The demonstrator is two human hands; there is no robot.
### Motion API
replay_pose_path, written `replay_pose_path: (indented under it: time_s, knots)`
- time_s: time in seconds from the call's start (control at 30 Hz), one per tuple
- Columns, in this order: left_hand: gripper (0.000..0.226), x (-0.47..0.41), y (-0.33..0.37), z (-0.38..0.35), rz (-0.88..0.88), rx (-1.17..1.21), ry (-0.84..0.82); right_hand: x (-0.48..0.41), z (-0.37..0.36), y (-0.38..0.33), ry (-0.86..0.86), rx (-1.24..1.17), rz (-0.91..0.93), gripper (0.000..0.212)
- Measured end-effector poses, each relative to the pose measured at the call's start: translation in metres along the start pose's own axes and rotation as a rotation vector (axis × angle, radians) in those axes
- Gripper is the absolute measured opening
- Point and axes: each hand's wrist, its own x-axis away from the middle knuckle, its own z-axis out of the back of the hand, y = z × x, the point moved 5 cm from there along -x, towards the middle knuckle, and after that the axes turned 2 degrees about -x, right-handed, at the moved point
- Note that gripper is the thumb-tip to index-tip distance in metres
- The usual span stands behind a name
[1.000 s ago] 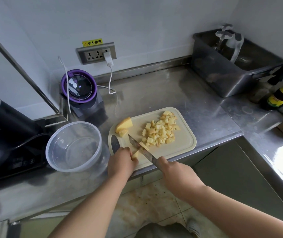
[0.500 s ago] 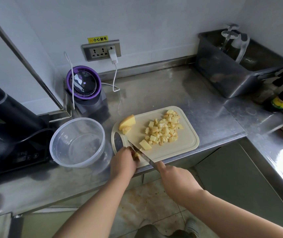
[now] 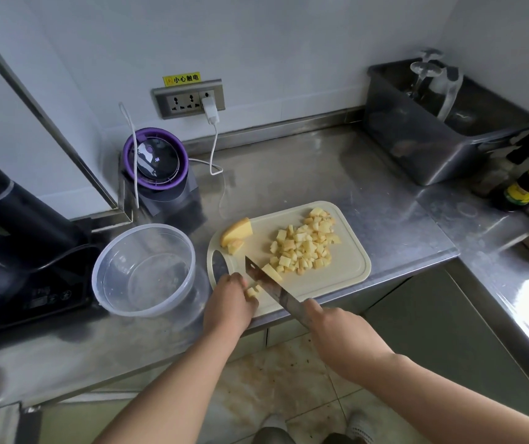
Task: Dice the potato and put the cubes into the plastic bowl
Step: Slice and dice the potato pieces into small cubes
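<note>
Roughly halfway: cubes (image 3: 304, 248) piled on the board (image 3: 349, 270) at the counter's (image 3: 385, 203) front edge, left hand (image 3: 229, 302) pinches a strip (image 3: 252, 291), right hand (image 3: 336, 331) grips the knife (image 3: 269, 283), chunk (image 3: 236, 231) uncut, bowl (image 3: 189, 251) empty.

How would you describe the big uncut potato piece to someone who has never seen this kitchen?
On the steel counter lies a pale cutting board, right of the clear plastic bowl. The potato wedge sits at the board's far left corner, beyond the handle hole. It is the largest piece, far bigger than the small cubes heaped nearby.
</note>
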Motion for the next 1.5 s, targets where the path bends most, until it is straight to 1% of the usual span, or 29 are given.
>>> replay_pose_path:
  time_s: [0.07,0.1,0.23,0.37,0.47,0.53,0.6,0.63,0.7,0.73,0.77,0.83,0.9,0.97,1.0,1.07,1.17,1.3,1.4,1.43,1.5]
  knots:
    - [0.036,-0.003,0.006,-0.002,-0.058,-0.062,-0.029,0.003,0.01,0.005,0.028,-0.022,-0.005,0.02]
    - [0.039,-0.004,0.01,-0.003,-0.084,-0.104,-0.044,0.002,0.015,0.008,0.05,-0.035,-0.008,0.02]
    - [0.033,-0.012,0.025,-0.007,-0.114,-0.267,-0.058,-0.002,0.031,0.025,0.13,-0.084,-0.059,0.017]
    - [0.024,-0.018,0.026,-0.007,-0.073,-0.263,-0.065,-0.002,0.041,0.038,0.181,-0.109,-0.099,0.007]
    - [0.023,-0.023,0.023,0.0,-0.038,-0.184,-0.073,-0.001,0.047,0.046,0.201,-0.132,-0.117,0.005]
    - [0.019,-0.03,0.033,0.012,-0.063,-0.086,-0.007,-0.002,0.051,0.05,0.212,-0.161,-0.125,0.006]
    - [0.021,-0.039,0.051,0.025,-0.093,0.011,0.07,-0.004,0.054,0.053,0.219,-0.177,-0.127,0.008]
    - [0.024,-0.043,0.061,0.029,-0.104,0.078,0.077,-0.005,0.055,0.055,0.223,-0.182,-0.126,0.009]
    - [0.03,-0.053,0.076,0.031,-0.136,0.178,0.03,-0.006,0.057,0.056,0.228,-0.184,-0.124,0.01]
    - [0.033,-0.056,0.078,0.03,-0.149,0.182,-0.002,-0.007,0.058,0.057,0.23,-0.185,-0.124,0.011]
    - [0.035,-0.058,0.077,0.03,-0.155,0.16,-0.026,-0.007,0.059,0.058,0.233,-0.185,-0.125,0.012]
    - [0.03,-0.057,0.071,0.032,-0.199,0.045,-0.036,-0.009,0.06,0.06,0.237,-0.184,-0.126,0.012]
    - [0.028,-0.049,0.067,0.029,-0.332,-0.156,-0.122,-0.01,0.06,0.062,0.234,-0.186,-0.126,0.01]
    - [0.032,-0.04,0.065,0.021,-0.484,-0.382,-0.253,-0.011,0.059,0.064,0.232,-0.185,-0.129,0.009]
    - [0.033,-0.037,0.065,0.018,-0.534,-0.477,-0.283,-0.012,0.059,0.064,0.231,-0.183,-0.133,0.01]
    - [0.034,-0.038,0.066,0.016,-0.591,-0.606,-0.274,-0.012,0.058,0.064,0.228,-0.178,-0.137,0.01]
    - [0.035,-0.042,0.072,0.012,-0.661,-0.739,-0.251,-0.013,0.059,0.062,0.221,-0.167,-0.133,0.01]
    - [0.035,-0.045,0.077,0.009,-0.713,-0.857,-0.241,-0.012,0.059,0.059,0.221,-0.165,-0.123,0.009]
    - [0.038,-0.042,0.074,0.009,-0.709,-0.896,-0.221,-0.011,0.058,0.056,0.217,-0.169,-0.114,0.01]
    - [0.039,-0.04,0.07,0.009,-0.682,-0.88,-0.218,-0.011,0.057,0.055,0.212,-0.168,-0.111,0.009]
    - [0.037,-0.035,0.059,0.007,-0.552,-0.78,-0.21,-0.011,0.054,0.05,0.195,-0.168,-0.104,0.008]
